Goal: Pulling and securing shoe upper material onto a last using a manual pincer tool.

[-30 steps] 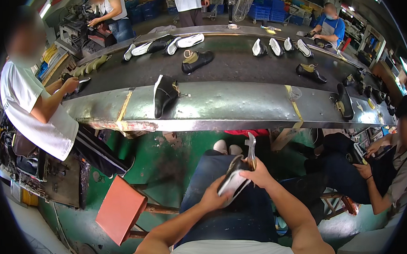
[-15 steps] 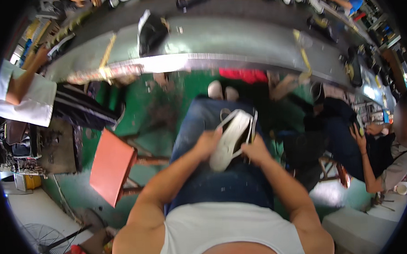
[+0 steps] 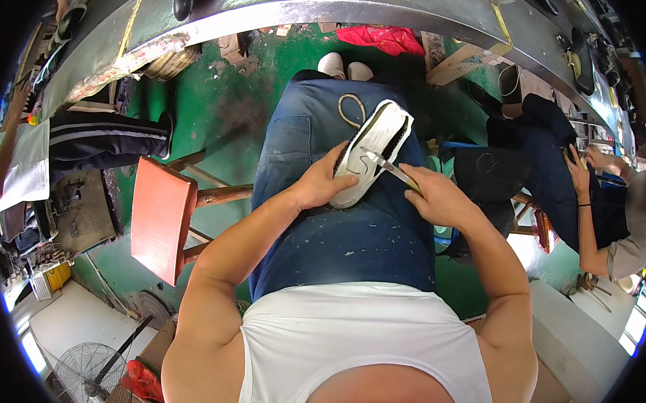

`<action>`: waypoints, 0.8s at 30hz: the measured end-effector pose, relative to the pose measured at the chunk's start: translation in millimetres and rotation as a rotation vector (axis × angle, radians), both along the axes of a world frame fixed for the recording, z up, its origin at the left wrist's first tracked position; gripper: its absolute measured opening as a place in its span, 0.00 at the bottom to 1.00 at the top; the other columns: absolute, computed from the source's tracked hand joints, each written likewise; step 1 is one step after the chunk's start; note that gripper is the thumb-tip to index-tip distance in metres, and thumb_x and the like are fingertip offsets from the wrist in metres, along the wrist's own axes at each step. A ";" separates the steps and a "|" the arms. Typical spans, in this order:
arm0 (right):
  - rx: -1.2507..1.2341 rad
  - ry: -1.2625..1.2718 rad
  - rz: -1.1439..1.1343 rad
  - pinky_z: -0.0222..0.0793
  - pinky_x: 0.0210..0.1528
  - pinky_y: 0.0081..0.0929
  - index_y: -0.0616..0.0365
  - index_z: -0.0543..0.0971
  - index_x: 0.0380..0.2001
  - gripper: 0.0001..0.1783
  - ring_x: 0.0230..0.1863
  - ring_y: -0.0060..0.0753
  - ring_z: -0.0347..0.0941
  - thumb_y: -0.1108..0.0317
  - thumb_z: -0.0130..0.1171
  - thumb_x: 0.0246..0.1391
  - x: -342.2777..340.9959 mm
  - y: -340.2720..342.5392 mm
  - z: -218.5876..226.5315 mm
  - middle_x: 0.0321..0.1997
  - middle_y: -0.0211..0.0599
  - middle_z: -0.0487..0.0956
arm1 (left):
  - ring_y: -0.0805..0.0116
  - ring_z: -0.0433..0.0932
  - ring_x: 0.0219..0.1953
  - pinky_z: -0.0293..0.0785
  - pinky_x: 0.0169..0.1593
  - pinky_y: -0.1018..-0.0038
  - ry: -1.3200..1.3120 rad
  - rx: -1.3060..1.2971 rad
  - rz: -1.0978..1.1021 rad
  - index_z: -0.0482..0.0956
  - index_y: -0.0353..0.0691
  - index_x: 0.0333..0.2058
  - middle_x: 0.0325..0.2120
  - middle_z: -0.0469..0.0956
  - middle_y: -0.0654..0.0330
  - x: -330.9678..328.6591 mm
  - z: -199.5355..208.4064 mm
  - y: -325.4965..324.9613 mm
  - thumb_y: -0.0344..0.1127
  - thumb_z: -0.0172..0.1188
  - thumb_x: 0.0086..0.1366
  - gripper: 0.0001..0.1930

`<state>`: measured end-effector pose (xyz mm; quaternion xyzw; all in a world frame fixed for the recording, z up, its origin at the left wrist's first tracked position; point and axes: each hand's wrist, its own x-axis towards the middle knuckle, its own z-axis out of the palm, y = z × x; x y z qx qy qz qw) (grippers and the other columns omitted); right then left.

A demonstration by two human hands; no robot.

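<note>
Your left hand (image 3: 322,183) grips the left edge of a shoe (image 3: 380,132), its thumb laid over onto the pale bottom, its fingers mostly hidden underneath. Your right hand (image 3: 438,195) is closed around the handle of a metal tool (image 3: 394,170), whose head points left and far, over the middle of the shoe. Whether the head touches the shoe, you cannot tell from this angle.

That is the change: a second ago the tool stood up on the far side of your right hand and the shoe was on its side. Now the bottom faces up and the tool lies across it, so this face appears to be the one being worked on, close to a dark wavy line that shows there.

The shoe is above your blue trousers (image 3: 285,149), near end left, far end right. A loop of cord (image 3: 341,113) lies just left of its far part; whether it is tied on is unclear.

Farther out, a red stool (image 3: 164,219) stands to your left. To the right, a co-worker's hand (image 3: 580,172) is raised. Beyond your white shoes (image 3: 331,66), a red cloth (image 3: 384,39) lies by the worktop (image 3: 257,17), which has slid to the far edge as your view tipped down.
</note>
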<state>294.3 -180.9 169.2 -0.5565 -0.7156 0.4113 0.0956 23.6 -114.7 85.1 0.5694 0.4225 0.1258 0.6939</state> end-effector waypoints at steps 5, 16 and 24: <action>-0.202 -0.474 0.226 0.72 0.47 0.51 0.69 0.73 0.44 0.15 0.42 0.63 0.77 0.69 0.59 0.57 -17.0 43.5 35.5 0.36 0.56 0.80 | 0.56 0.66 0.66 0.59 0.69 0.68 -0.038 0.000 -0.017 0.49 0.33 0.71 0.65 0.67 0.48 1.1 -8.8 -6.7 0.41 0.61 0.65 0.43; -0.225 -0.189 0.311 0.72 0.47 0.51 0.67 0.75 0.43 0.17 0.43 0.63 0.77 0.63 0.60 0.57 -30.4 48.0 -15.8 0.37 0.59 0.81 | 0.61 0.64 0.67 0.61 0.68 0.65 -0.077 -0.600 0.546 0.63 0.37 0.68 0.66 0.66 0.52 28.3 -18.8 17.7 0.64 0.33 0.76 0.38; -0.385 0.003 0.042 0.70 0.48 0.51 0.65 0.73 0.42 0.16 0.45 0.64 0.75 0.63 0.59 0.58 -28.7 33.5 -22.2 0.41 0.59 0.79 | 0.41 0.79 0.51 0.72 0.56 0.59 0.272 0.166 0.380 0.75 0.30 0.56 0.44 0.81 0.37 21.5 -53.1 20.2 0.51 0.34 0.78 0.30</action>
